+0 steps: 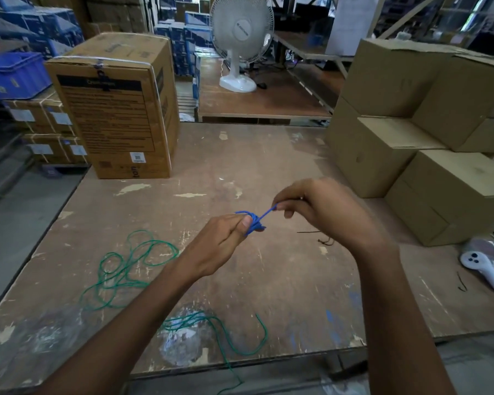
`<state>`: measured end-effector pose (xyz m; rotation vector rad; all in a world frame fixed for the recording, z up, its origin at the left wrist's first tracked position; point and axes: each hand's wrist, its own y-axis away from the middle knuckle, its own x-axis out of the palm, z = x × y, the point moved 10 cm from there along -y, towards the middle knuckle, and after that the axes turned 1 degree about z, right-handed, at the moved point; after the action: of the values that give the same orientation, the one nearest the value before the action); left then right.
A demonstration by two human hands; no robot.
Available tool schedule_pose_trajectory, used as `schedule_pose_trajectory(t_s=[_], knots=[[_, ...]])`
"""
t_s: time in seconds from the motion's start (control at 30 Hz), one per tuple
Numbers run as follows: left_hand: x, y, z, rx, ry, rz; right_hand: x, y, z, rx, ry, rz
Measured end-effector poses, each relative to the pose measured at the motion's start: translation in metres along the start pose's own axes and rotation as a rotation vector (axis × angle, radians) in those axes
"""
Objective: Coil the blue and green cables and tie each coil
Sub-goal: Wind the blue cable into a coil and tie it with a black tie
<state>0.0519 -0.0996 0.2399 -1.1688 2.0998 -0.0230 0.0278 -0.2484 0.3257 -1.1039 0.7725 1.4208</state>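
Left hand (226, 238) is pinching a small blue coil (254, 223); right hand (311, 206) is pulling its limp tail, probably knotting. Green cable (126, 266) is lying loose.

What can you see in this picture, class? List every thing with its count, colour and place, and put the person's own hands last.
blue cable: one, blue, bunched in a small coil held above the table
green cable: one, green, lying loose on the table at the near left, running off the front edge
table: one, worn brown wood, fills the middle
printed carton: one, brown, far left of the table
plain cartons: several, brown, stacked at the right
fan: one, white, on the bench behind
controller: one, white, right edge of the table
black ties: a few, black, on the table right of the hands
blue crate: one, blue, far left
left hand: grip closed on the coil
right hand: pinching the blue cable's free end
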Motion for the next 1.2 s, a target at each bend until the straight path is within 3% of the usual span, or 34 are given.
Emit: schedule_pose_trajectory(t_s=[0.17, 0.27, 0.37, 0.47, 0.57, 0.7, 0.77, 0.93, 1.2], knots=[[-0.006, 0.004, -0.017, -0.076, 0.446, -0.087, 0.021, -0.006, -0.009, -0.157, -0.002, -0.381], [-0.01, 0.001, -0.017, -0.11, 0.568, -0.162, 0.042, 0.024, 0.001, -0.115, 0.022, -0.666], [-0.009, 0.002, -0.016, -0.121, 0.604, -0.19, 0.055, 0.041, 0.001, -0.019, 0.036, -0.788], [-0.009, -0.001, -0.01, -0.143, 0.65, -0.186, 0.065, 0.045, 0.0, -0.006, -0.1, -0.792], [-0.01, -0.009, -0.004, -0.178, 0.852, -0.224, 0.077, 0.042, 0.002, 0.035, -0.351, -0.706], [-0.005, -0.02, 0.0, -0.2, 1.064, -0.321, 0.101, 0.033, 0.012, 0.136, -1.158, -0.528], [0.003, -0.021, 0.001, -0.208, 1.137, -0.349, 0.102, 0.034, 0.011, 0.17, -1.33, -0.538], [0.023, -0.023, 0.001, -0.218, 1.203, -0.357, 0.101, 0.041, -0.01, 0.292, -1.278, -0.575], [0.044, -0.027, 0.021, -0.328, 1.152, -0.331, 0.109, 0.022, -0.035, 0.351, -0.99, -0.354]])
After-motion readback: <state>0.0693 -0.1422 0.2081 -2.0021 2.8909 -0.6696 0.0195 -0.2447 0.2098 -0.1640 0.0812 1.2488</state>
